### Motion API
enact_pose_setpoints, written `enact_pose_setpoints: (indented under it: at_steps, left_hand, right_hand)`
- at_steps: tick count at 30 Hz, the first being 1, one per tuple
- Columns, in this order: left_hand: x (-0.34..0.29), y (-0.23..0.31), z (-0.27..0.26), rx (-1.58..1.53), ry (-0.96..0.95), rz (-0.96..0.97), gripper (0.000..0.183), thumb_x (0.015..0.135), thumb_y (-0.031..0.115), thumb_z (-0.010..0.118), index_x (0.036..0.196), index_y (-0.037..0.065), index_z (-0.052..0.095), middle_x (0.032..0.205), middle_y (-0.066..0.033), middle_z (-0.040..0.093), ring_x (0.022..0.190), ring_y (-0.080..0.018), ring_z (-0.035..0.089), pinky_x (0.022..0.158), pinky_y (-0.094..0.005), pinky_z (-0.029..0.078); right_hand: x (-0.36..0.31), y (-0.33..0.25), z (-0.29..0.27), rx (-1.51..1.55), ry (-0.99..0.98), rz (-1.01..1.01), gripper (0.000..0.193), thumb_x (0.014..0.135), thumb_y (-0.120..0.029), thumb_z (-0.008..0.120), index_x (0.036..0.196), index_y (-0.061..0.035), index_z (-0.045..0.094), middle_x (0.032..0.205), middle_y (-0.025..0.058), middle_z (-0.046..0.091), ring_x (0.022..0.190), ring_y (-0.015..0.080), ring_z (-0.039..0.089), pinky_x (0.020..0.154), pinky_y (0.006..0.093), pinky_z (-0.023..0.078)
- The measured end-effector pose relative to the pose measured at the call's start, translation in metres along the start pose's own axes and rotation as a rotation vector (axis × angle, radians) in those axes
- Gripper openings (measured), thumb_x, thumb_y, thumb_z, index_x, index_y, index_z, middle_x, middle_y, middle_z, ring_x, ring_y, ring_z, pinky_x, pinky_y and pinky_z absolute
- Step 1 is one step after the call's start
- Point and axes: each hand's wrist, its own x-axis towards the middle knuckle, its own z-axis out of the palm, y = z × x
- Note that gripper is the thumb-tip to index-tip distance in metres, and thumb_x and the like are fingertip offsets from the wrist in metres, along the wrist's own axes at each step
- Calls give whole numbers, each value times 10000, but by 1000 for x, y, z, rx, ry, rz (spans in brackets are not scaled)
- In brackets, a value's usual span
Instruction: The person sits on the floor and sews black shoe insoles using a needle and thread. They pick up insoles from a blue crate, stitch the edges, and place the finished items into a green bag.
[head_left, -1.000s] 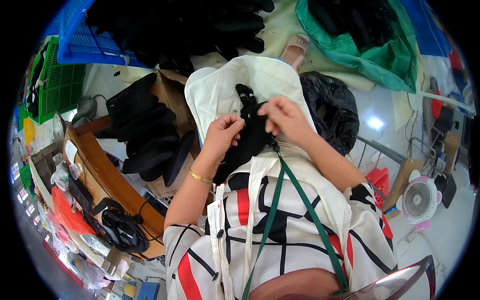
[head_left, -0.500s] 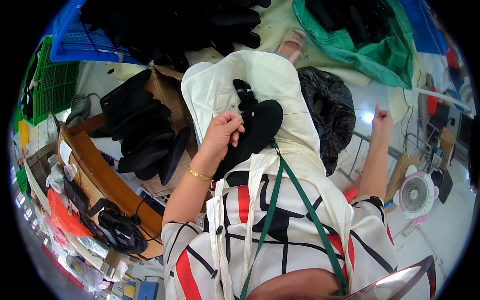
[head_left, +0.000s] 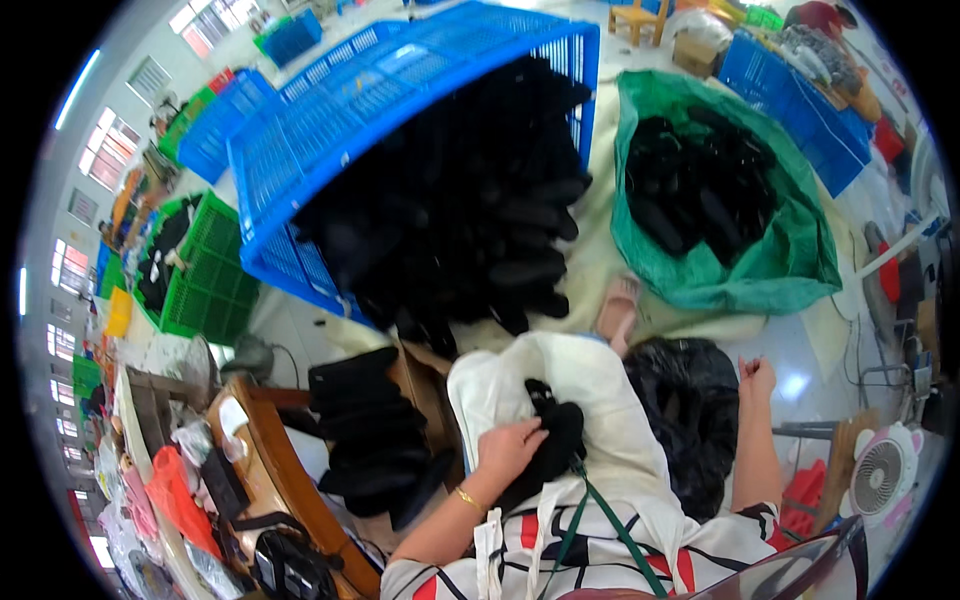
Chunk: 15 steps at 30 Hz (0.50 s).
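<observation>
My left hand [head_left: 508,446] rests on a black shoe insole piece [head_left: 556,440] that lies on the white cloth [head_left: 600,400] over my lap, fingers curled onto it. Out to the right, my right hand [head_left: 757,378] is raised with its fingers pinched together; what it pinches is too small to tell. It hovers beside a black plastic bag [head_left: 690,410]. A green strap [head_left: 610,520] runs down my front.
A tipped blue crate [head_left: 400,90] spills black insoles [head_left: 480,220] toward me. A green bag [head_left: 790,250] of black pieces stands at right. A cardboard box [head_left: 420,385] with stacked black insoles [head_left: 365,430], a wooden bench [head_left: 270,470] and a small fan [head_left: 880,475] are close by.
My right hand left the black piece and swung out to the right. My head tilted up, bringing the blue crate and green bag into view. My left hand stayed on the piece.
</observation>
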Motion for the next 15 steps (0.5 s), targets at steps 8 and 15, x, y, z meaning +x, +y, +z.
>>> enact_pose_setpoints:
  at_steps: [8,15]
  left_hand:
    - [0,8,-5,7,45,17,152,802,241,705,852,98,717,888,-91,671,845,-302,639,671,-427,516]
    - [0,11,3,-49,153,103,158,744,180,737,777,36,682,928,-96,637,934,-304,598,749,-398,509]
  right_hand:
    - [-29,-22,39,-30,-131,-38,121,960,-138,535,891,-68,466,706,30,464,568,143,473,695,427,603]
    - [46,-90,-19,-158,-51,-263,119,933,-116,563,885,-68,465,682,41,473,548,142,465,681,410,603]
